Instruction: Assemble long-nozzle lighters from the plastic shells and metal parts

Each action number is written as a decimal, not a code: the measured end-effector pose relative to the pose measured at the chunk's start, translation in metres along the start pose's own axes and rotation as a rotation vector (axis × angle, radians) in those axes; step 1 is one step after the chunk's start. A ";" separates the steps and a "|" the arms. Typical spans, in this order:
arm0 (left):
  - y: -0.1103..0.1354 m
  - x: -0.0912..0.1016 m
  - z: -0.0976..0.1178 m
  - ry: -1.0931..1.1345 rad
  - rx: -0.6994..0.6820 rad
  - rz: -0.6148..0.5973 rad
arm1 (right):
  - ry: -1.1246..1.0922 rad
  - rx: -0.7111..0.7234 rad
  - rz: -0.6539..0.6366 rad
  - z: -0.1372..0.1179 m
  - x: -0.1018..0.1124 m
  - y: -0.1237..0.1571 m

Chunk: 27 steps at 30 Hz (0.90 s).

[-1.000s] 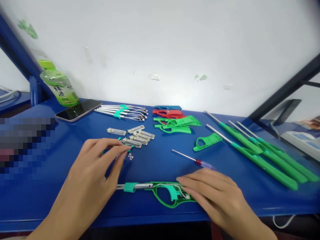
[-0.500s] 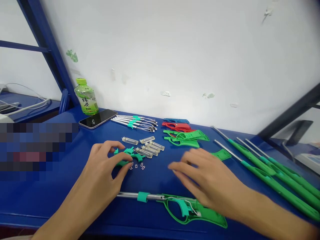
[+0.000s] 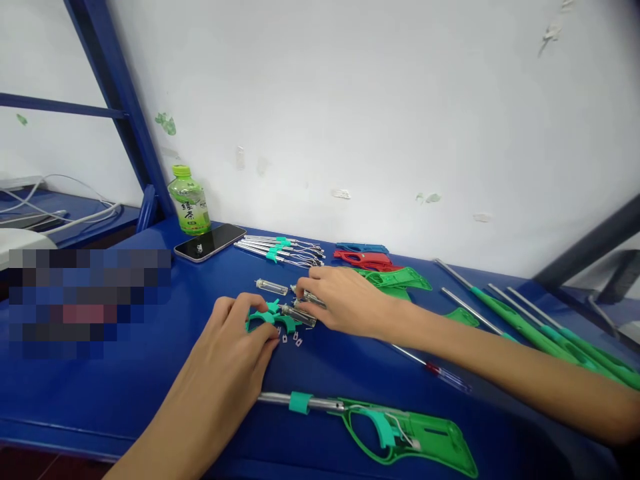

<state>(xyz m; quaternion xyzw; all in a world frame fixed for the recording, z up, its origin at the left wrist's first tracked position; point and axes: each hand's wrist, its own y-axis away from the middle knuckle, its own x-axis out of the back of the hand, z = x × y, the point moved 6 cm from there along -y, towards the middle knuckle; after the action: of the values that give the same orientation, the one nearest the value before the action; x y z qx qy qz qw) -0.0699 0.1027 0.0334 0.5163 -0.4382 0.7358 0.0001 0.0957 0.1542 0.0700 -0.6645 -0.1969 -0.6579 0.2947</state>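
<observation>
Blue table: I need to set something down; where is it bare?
Between the phone and the left hand, and between the screwdriver and the open green handle. Crowded: around the right hand, among clear tubes, and at far right, with long green lighters.

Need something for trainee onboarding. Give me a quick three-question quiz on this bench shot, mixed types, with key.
1. True or false: the right hand is at the clear tubes.

2. Which of these lies right beside the bottle?
A) screwdriver
B) phone
C) red handle

3. Fill in the blank: the shell of the open handle at the front of the table is ____ in colour.

Key: 1. True. 2. B. 3. Green.
</observation>
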 end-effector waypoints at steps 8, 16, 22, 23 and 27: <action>-0.004 0.006 0.004 -0.039 -0.071 0.003 | -0.018 0.054 -0.025 -0.011 0.007 -0.007; -0.003 0.003 0.003 -0.076 -0.103 -0.004 | 0.006 0.090 -0.057 -0.014 0.002 -0.003; -0.004 0.000 0.001 -0.101 -0.139 -0.018 | -0.003 0.058 0.032 -0.008 0.019 0.009; -0.006 0.001 0.002 -0.099 -0.141 -0.012 | -0.015 0.048 0.059 -0.006 0.025 0.013; -0.012 0.010 0.008 -0.066 -0.128 0.042 | -0.097 -0.006 0.163 0.000 0.048 0.046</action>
<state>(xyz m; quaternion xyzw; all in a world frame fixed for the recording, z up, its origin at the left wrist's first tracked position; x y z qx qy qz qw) -0.0634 0.1007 0.0495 0.5301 -0.4949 0.6885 0.0034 0.1281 0.1140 0.1119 -0.7103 -0.1540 -0.5994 0.3355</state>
